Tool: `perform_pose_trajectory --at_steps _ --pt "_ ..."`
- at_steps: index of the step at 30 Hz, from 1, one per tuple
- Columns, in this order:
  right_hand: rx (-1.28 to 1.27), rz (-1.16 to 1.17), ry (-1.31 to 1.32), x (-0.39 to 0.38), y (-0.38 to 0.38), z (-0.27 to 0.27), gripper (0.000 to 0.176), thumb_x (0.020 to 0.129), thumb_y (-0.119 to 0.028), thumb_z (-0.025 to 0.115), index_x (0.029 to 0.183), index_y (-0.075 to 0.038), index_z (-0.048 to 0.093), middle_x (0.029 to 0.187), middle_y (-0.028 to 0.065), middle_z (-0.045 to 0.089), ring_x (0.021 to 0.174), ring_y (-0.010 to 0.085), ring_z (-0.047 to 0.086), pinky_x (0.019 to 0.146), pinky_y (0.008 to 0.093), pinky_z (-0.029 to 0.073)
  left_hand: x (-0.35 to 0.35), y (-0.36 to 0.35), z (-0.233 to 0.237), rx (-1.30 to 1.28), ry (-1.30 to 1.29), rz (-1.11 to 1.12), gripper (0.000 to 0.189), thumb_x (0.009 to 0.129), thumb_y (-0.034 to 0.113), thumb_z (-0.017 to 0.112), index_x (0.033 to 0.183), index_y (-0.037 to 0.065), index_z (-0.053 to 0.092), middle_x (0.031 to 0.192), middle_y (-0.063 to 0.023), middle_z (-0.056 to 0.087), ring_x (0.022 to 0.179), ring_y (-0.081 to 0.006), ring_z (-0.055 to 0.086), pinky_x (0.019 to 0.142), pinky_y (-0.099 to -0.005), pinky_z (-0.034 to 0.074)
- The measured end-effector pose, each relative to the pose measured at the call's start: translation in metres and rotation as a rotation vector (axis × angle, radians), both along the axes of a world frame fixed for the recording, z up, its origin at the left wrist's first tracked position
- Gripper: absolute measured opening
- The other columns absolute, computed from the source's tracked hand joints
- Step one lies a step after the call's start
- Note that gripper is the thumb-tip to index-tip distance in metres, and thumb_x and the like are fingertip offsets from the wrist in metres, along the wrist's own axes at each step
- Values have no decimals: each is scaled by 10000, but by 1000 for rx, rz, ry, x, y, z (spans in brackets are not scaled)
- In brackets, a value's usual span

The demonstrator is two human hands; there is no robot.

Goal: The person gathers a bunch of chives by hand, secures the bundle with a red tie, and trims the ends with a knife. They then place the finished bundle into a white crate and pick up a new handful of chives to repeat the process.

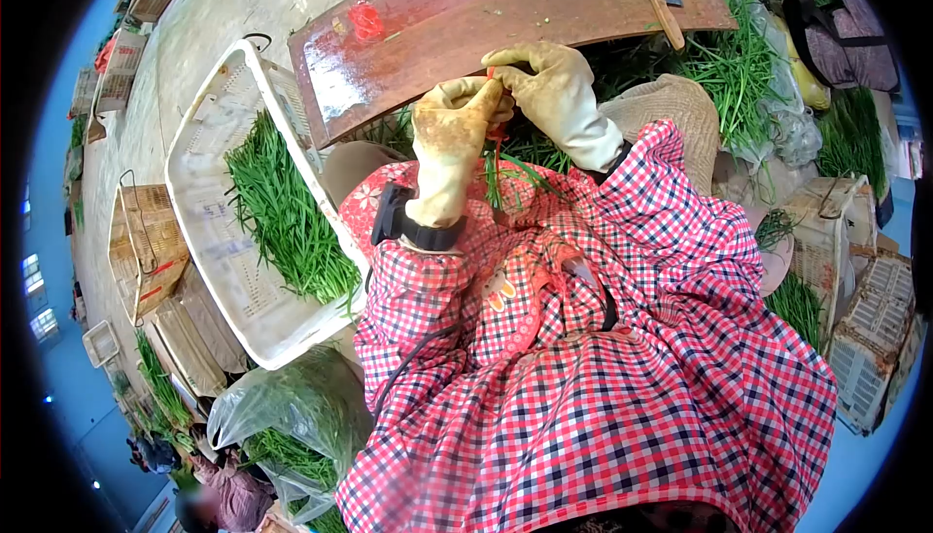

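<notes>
My left hand, in a stained cream glove, is closed with the fingertips pinching a thin red tie. My right hand, gloved the same way, meets it, thumb and forefinger pinched on the red tie at the left hand's fingertips. Both hands are over my lap, close to the near edge of a brown wooden board. Below them a few green stalks hang down; whether the tie goes round them is hidden. On the board lie a clump of red ties and a wooden-handled knife.
To the left a white plastic crate holds cut green stalks. Loose greens are heaped at the right. A clear plastic bag of greens stands at lower left. More crates are stacked at the right.
</notes>
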State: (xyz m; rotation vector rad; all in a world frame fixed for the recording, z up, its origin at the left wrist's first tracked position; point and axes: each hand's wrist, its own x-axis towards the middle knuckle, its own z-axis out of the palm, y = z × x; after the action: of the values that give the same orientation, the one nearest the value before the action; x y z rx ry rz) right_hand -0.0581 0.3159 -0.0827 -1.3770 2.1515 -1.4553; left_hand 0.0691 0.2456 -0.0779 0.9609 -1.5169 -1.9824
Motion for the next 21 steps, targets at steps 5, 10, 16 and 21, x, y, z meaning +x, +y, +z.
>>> perform_pose_trajectory --at_steps 5,10,16,21 --pt "-86 22 273 -7 -4 -9 174 795 -139 691 963 -131 733 822 63 697 737 258 670 653 351 525 -7 2 -1 27 -20 40 237 918 158 671 989 -68 671 821 -114 718 718 -153 695 669 -232 548" --pt "74 201 885 -30 -13 1 284 728 -91 718 1006 -149 726 849 35 711 812 258 683 683 331 531 -6 -5 -5 -23 -31 11 273 916 202 686 986 -62 680 830 -94 710 714 -143 674 624 -223 498" --pt "37 32 125 -31 -28 2 153 855 -178 672 956 -78 730 834 94 710 761 249 691 693 334 546 -27 -14 -11 78 131 98 259 910 186 691 969 -64 666 811 -111 714 707 -161 693 643 -240 538" --pt "23 -42 -399 -30 -35 -4 144 858 -188 662 940 -99 740 827 95 724 718 225 698 662 319 550 -39 -18 -19 118 127 92 269 910 187 695 977 -72 659 821 -113 714 716 -166 694 657 -245 550"
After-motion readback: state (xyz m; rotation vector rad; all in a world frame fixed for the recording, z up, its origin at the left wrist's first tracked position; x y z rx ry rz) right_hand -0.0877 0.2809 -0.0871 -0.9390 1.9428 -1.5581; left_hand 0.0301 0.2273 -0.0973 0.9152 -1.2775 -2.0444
